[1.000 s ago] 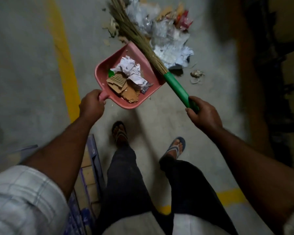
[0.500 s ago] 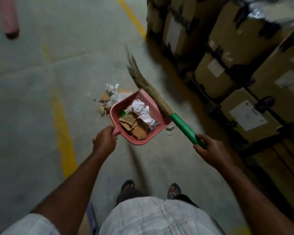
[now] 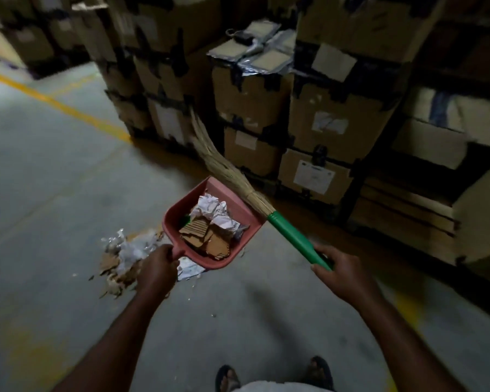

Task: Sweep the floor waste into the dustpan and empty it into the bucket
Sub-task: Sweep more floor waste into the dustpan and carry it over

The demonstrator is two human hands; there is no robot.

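Shifted since a moment ago, the waste pile (image 3: pixel 125 257) now lies just beside the left hand (image 3: pixel 157 267) rather than beyond the pan. That hand grips the handle of the pink dustpan (image 3: pixel 224 190), held above the concrete floor (image 3: pixel 54 193) and loaded with crumpled paper (image 3: pixel 211 207) and cardboard scraps (image 3: pixel 207 239). The right hand (image 3: pixel 341 271) is curled round the green-handled broom (image 3: pixel 294 239), its bristles (image 3: pixel 218 162) crossing the pan's far edge toward stacked cardboard boxes (image 3: pixel 252 89).

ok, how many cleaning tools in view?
2. The pink dustpan, loaded with paper and cardboard, gripped by the left hand; the green-handled broom beside it, gripped by the right hand. Others may lie outside the frame.
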